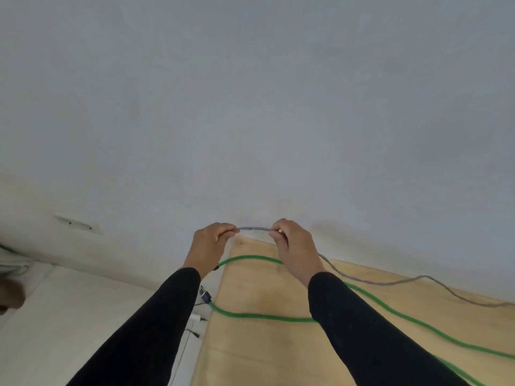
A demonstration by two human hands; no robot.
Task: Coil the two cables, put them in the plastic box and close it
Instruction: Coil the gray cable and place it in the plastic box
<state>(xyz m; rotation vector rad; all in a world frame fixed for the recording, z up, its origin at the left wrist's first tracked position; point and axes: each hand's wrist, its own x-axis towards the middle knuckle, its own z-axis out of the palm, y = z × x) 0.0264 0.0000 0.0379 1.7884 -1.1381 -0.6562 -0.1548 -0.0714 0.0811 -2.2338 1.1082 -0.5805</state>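
Note:
Both hands are raised in front of the wall, pinching a grey cable (255,228) between them. My left hand (210,243) grips its end and my right hand (292,246) grips it a short way along. The rest of the grey cable trails from under my right hand across the wooden table (278,352) to the right edge of the view. A green cable (262,316) lies loose on the table in long curves, passing under both arms. The plastic box is not in view.
A pale wall fills the upper view. Left of the table lies a white floor with small dark connectors and thin wires (204,296) near the table's left edge. A wall plate (75,222) sits low at the left.

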